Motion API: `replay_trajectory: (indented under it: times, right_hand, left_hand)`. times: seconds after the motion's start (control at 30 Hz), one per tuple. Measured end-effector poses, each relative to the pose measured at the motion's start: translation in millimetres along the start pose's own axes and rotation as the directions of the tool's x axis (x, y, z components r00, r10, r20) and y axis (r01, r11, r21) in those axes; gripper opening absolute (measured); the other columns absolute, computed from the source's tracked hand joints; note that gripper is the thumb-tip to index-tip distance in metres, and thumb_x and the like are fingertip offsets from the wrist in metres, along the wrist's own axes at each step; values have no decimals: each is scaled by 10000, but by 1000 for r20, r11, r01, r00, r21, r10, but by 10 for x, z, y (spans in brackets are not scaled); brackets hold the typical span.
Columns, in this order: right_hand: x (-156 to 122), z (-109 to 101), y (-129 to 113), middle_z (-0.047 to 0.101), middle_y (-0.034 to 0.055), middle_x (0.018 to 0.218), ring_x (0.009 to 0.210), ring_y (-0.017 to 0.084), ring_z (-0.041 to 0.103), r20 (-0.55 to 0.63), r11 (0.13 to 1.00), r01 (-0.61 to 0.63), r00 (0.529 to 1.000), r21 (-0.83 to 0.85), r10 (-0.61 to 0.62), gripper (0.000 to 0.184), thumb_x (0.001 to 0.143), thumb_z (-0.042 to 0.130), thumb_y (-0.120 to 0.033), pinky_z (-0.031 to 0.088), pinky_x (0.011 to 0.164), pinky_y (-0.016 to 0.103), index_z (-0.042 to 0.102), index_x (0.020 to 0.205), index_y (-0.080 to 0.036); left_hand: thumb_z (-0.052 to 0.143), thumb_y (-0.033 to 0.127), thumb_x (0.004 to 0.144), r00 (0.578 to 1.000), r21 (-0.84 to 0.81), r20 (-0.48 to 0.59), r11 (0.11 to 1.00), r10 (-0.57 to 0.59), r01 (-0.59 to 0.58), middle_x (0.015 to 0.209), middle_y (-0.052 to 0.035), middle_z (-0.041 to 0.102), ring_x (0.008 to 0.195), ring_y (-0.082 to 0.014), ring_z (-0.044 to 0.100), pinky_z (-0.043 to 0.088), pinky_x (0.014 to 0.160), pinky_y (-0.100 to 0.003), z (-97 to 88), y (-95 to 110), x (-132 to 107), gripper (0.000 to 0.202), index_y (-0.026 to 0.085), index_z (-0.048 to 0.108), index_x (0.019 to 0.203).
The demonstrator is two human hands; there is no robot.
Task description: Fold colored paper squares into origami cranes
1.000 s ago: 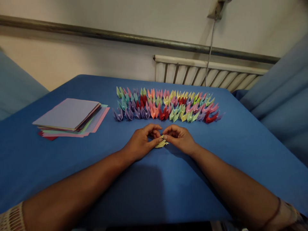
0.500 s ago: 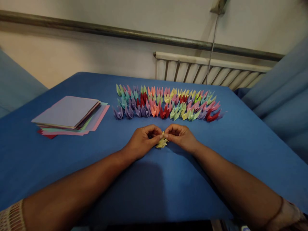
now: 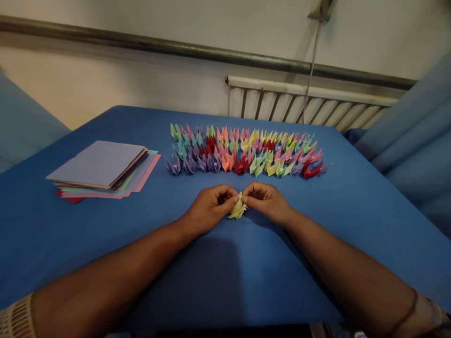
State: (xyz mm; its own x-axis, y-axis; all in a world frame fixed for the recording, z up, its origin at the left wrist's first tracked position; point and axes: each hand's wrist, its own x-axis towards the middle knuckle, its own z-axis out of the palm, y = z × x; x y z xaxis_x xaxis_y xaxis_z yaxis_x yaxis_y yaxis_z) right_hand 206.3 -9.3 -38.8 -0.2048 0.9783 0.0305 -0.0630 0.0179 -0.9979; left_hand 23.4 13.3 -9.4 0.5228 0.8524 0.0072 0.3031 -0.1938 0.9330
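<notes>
A small piece of folded yellow paper (image 3: pixel 237 210) is between my two hands at the middle of the table. My left hand (image 3: pixel 213 206) pinches its left side with thumb and forefinger. From the right, my right hand (image 3: pixel 267 201) pinches the upper part in the same way. The fingertips cover some of the folds, so the full shape is hidden. Just beyond my hands stand rows of folded paper cranes (image 3: pixel 241 163) in purple, red, orange, green, yellow, pink and blue.
A stack of square coloured paper (image 3: pixel 97 162) lies on the left of the blue-covered table (image 3: pixel 169 281), purple on top. Behind the table are a white radiator (image 3: pixel 299 91) and a wall pipe (image 3: pixel 176 47). A blue curtain (image 3: pixel 419 136) hangs at the right.
The yellow paper has tilted slightly and more of it shows between my fingers. Both hands stay in nearly the same place. The cranes and paper stack have not moved.
</notes>
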Motion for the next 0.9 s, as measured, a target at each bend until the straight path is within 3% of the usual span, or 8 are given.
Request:
replay_trajectory:
  times: [0.17,0.4,0.6,0.77,0.9]
  right_hand:
    - [-20,-4,-44,589,-29,627,563,93,521,6,1000,5,1000,-7,-5,301,722,732,-454,435,580,250,595,707,-187]
    - [-36,-2,-81,581,-28,621,559,97,521,22,1000,6,1000,-15,-6,317,718,737,-473,438,582,258,594,709,-190]
    - [-54,54,-27,555,-35,610,536,86,473,-46,995,65,997,-70,-68,311,737,719,-465,398,523,231,576,698,-191]
    - [-74,111,-9,552,-34,608,525,82,465,-81,991,96,991,-89,-103,289,765,696,-438,376,503,225,566,702,-188]
    - [-85,125,-17,548,-33,603,527,84,467,-74,990,111,990,-84,-117,288,778,691,-440,375,494,225,567,710,-189]
  left_hand:
    - [626,317,814,997,45,17,996,73,-74,755,-3,659,703,-129,593,477,674,-240,-7,-4,-7,154,166,654,828]
    - [584,316,848,996,89,37,992,83,-86,707,5,644,652,-118,578,465,621,-221,-4,22,-15,179,163,660,797]
    - [646,336,804,992,72,-39,990,121,-118,795,-12,680,750,-145,625,507,723,-254,7,42,-15,173,169,653,845]
    - [609,304,821,993,90,-78,993,86,-79,724,8,659,683,-126,599,485,662,-231,2,31,-6,148,166,656,798]
    - [611,309,814,997,5,-75,999,35,-35,672,16,624,611,-107,560,459,597,-218,5,13,10,162,158,651,772]
